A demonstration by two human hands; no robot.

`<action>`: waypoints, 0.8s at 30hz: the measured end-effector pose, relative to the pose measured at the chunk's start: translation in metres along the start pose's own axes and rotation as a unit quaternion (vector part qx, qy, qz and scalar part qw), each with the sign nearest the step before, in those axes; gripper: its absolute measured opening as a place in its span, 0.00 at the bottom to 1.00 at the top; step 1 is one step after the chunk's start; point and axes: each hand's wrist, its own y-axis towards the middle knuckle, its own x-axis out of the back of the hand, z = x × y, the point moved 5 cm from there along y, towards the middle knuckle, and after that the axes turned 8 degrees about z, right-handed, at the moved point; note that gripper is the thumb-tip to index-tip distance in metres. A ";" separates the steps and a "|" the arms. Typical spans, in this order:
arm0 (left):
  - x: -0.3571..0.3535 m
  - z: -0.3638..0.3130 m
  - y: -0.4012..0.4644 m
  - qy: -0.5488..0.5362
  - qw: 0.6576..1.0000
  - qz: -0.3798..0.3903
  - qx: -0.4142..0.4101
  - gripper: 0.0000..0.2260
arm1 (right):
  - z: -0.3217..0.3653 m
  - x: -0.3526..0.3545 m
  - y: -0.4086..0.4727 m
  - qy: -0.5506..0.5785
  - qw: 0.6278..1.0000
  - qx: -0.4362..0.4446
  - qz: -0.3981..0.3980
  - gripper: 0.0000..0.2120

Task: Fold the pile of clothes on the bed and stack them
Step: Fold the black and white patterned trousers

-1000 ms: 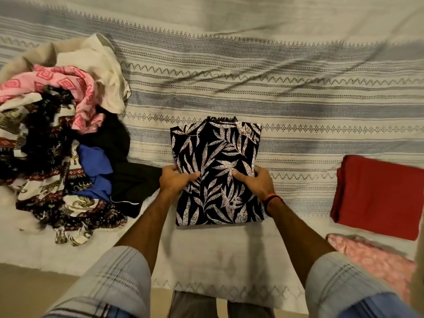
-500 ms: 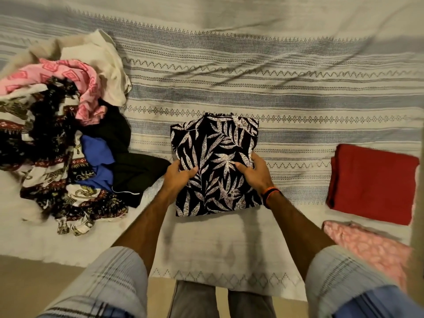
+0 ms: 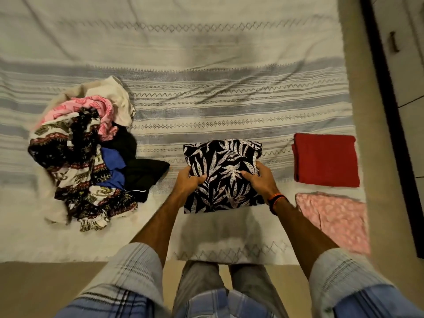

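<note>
**Now lifted: the folded leaf-print garment**

Squarely between both hands, the folded black leaf-print garment (image 3: 221,175) sits just above the bed (image 3: 206,92), apparently raised, with a shadow under its near edge. The left hand (image 3: 189,180) pinches its left edge, thumb on top; the right hand (image 3: 260,179) has the same grip on the right edge, fingers curled beneath. Half a second ago the garment lay flatter. The unfolded pile (image 3: 89,152) lies well to the left; a red folded cloth (image 3: 325,160) and a pink folded cloth (image 3: 332,216) lie right.
</note>
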 end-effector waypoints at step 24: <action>-0.352 0.023 -0.132 0.183 0.969 0.162 -0.036 0.14 | -0.267 0.255 -0.183 0.166 0.973 -0.009 -0.162 0.30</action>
